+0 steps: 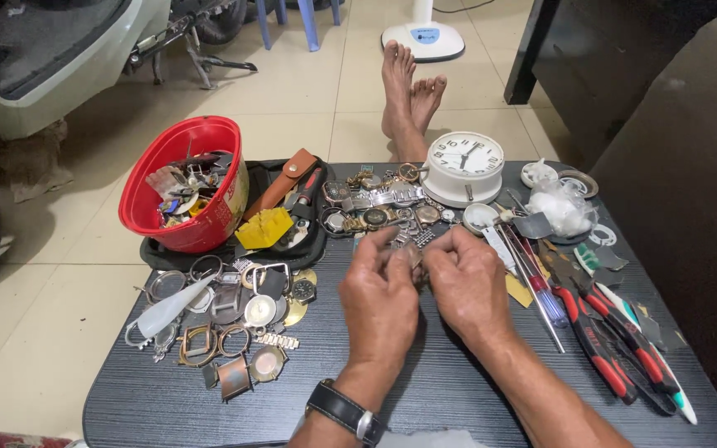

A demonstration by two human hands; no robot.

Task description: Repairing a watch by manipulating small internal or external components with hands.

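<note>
My left hand [379, 290] and my right hand [466, 278] meet at the middle of a dark striped tabletop [425, 390]. Together they pinch a small metal watch part [412, 257], mostly hidden by the fingers. A black wristwatch [346, 411] is strapped on my left wrist. Just beyond my hands lies a heap of metal wristwatches and bracelets [379, 207]. A white round table clock [464, 166] stands behind that heap.
A red bucket of parts [184, 187] sits on a black tray at the back left. Watch cases and rings [226, 319] are spread at the left. Red-handled pliers [603, 348] and screwdrivers [537, 290] lie at the right. Bare feet [408, 95] rest on the tiled floor beyond.
</note>
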